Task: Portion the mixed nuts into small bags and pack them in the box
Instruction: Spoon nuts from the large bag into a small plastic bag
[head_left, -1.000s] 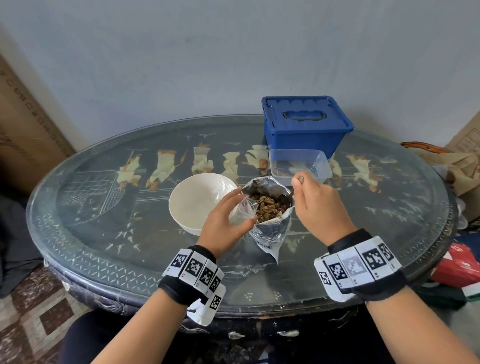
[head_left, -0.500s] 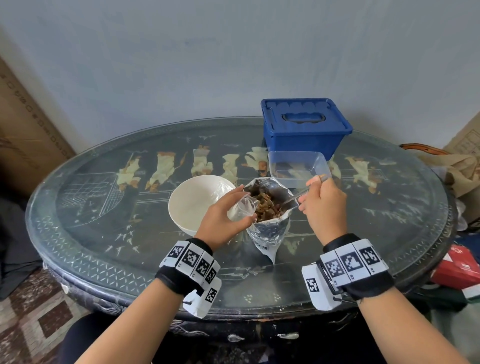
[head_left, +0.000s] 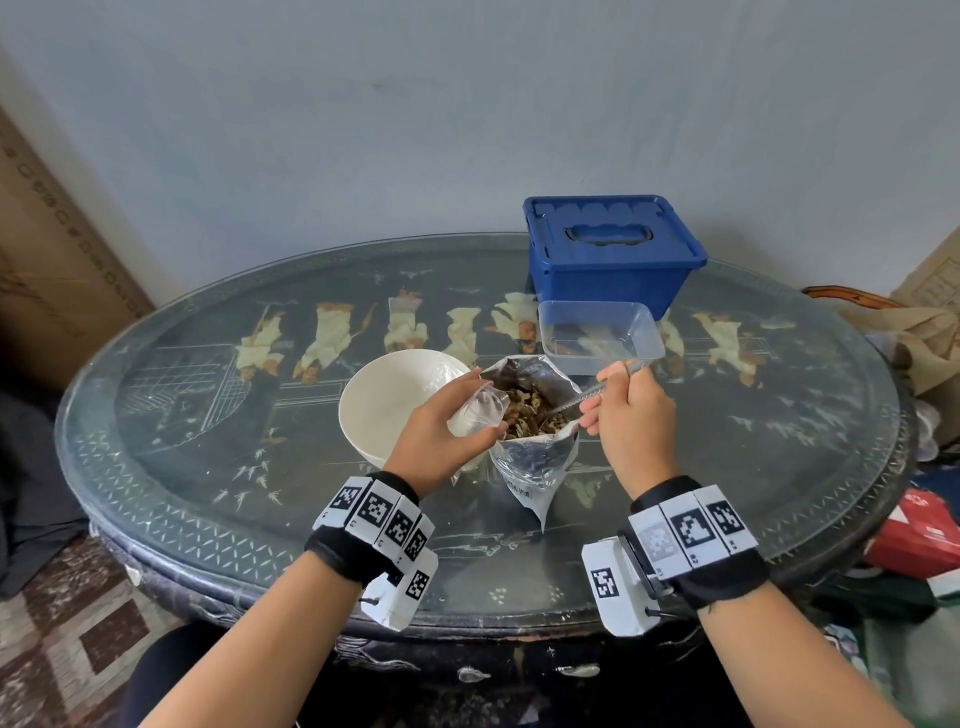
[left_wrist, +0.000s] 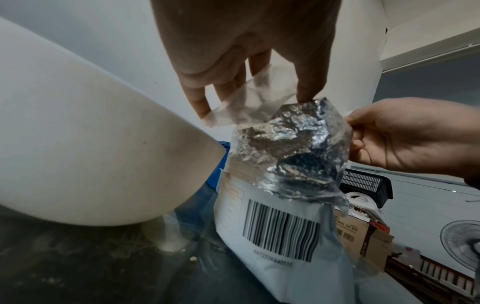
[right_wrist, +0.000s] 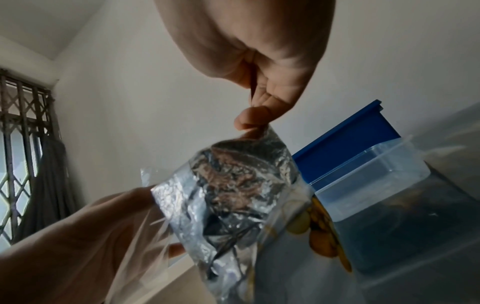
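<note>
Since a second ago my right hand (head_left: 626, 415) has turned from pinching the spoon (head_left: 589, 393) upright above the foil pouch (head_left: 535, 441) to laying it flat, its handle slanting out over the pouch's rim and its bowl down among the nuts (head_left: 524, 413). I judge that angle is for digging under a load, not stirring. The fingers are curled tight round the handle.

My left hand (head_left: 441, 431) pinches the small clear bag (head_left: 475, 415) by its mouth, thumb and fingers spread to keep it gaping, right against the pouch's rim, so I guess a spoonful would travel hardly any way and little could spill. The bag looks empty as yet.

The pouch stands on the counter (head_left: 182, 467), between my hands, beside the white bowl (head_left: 384, 405). Just behind it the clear tub (head_left: 597, 332) sits open, the likely place for filled bags; the blue box (head_left: 613, 254) further back has its lid on.
</note>
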